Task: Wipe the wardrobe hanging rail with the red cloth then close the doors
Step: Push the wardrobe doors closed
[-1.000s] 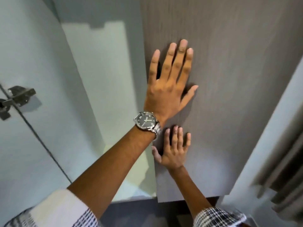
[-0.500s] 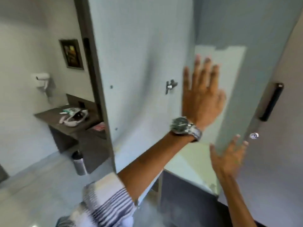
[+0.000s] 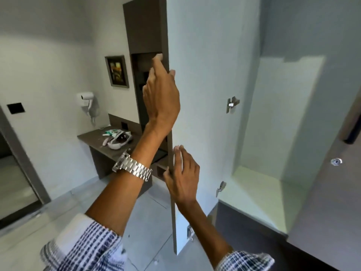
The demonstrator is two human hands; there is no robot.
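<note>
The left wardrobe door (image 3: 205, 55) stands open and I see it nearly edge-on, its white inner face turned to the right. My left hand (image 3: 162, 98), with a steel watch on the wrist, grips the door's front edge high up, thumb on the white side and fingers behind. Lower down, my right hand (image 3: 183, 178) holds the same edge, fingers flat on the inner face and thumb around the edge. The right door (image 3: 332, 192) with its black handle (image 3: 352, 133) is at the far right. Neither the hanging rail nor the red cloth is in view.
The white wardrobe interior (image 3: 259, 192) is open between the doors, with hinges (image 3: 231, 104) on the left door. To the left are a dark desk (image 3: 91, 139) with items on it, a wall hair dryer (image 3: 87, 100) and a framed picture (image 3: 117, 71).
Both hands have left the right door's grey face, where they lay flat. My view swung left and the hands have come onto the edge of the open left door.
</note>
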